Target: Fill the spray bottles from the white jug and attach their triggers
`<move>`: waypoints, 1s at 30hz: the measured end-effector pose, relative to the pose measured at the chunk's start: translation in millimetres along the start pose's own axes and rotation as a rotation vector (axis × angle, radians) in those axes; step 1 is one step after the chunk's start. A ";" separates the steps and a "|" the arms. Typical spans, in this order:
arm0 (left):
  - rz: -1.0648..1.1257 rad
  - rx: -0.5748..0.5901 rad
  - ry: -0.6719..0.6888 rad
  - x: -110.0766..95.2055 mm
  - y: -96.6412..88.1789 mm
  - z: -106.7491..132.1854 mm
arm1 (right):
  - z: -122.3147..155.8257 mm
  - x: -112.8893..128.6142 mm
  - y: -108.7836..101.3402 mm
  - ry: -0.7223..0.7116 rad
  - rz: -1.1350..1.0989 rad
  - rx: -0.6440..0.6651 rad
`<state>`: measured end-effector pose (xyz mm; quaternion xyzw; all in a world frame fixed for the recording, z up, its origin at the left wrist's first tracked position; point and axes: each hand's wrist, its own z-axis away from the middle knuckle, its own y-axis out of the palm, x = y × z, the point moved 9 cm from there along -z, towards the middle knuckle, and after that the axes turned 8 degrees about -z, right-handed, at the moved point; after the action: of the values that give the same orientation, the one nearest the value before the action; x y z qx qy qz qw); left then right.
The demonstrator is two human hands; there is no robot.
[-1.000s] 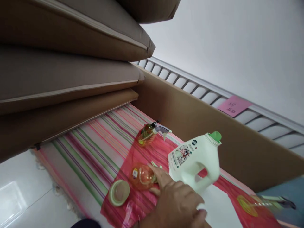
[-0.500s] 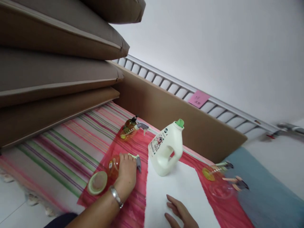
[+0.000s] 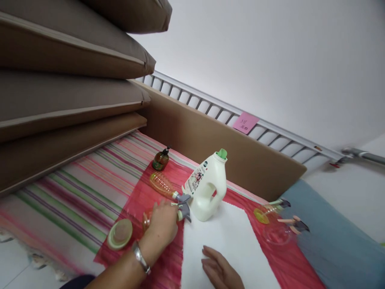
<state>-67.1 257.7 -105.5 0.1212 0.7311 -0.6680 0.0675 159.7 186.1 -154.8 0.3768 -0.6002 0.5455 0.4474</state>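
One orange spray bottle [image 3: 146, 220], lying on red sheeting [image 3: 171, 263], is mostly covered by the left hand [image 3: 164, 221]; repositioning seems in hand, clearance from the amber bottle [image 3: 162, 184] called for. Grip can't be told (fingertips hidden). Right hand [image 3: 221, 268], cut off below, is held loosely open, empty, over white paper [image 3: 230, 228].

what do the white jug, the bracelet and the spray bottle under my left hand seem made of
Spray bottle: see-through, glossy, likely plastic, though glass is possible. Jug: probably opaque plastic, satin, with a molded handle. Bracelet: likely polished metal, silvery with bright glints.
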 end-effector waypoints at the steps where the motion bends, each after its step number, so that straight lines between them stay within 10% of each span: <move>1: 0.043 -0.001 0.017 -3.7 0.3 1.9 | -4.1 4.4 2.4 0.042 -0.050 -0.022; 9: 0.367 -0.043 0.336 -59.0 -13.6 29.3 | -12.9 36.0 26.4 0.403 -0.343 0.029; 20: 0.393 -0.089 0.384 -79.6 1.4 41.5 | 0.8 85.6 -18.8 0.186 -0.081 -0.116; 27: 0.607 0.063 0.427 -83.5 3.9 42.5 | -10.9 126.4 -18.2 -0.057 0.169 0.191; 30: 0.627 0.053 0.364 -78.5 2.8 40.1 | -17.0 124.8 -30.4 -0.013 0.064 0.099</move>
<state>6.6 211.2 -91.7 0.4582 0.6408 -0.6011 0.1345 151.0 203.8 -26.8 0.3827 -0.5873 0.5860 0.4066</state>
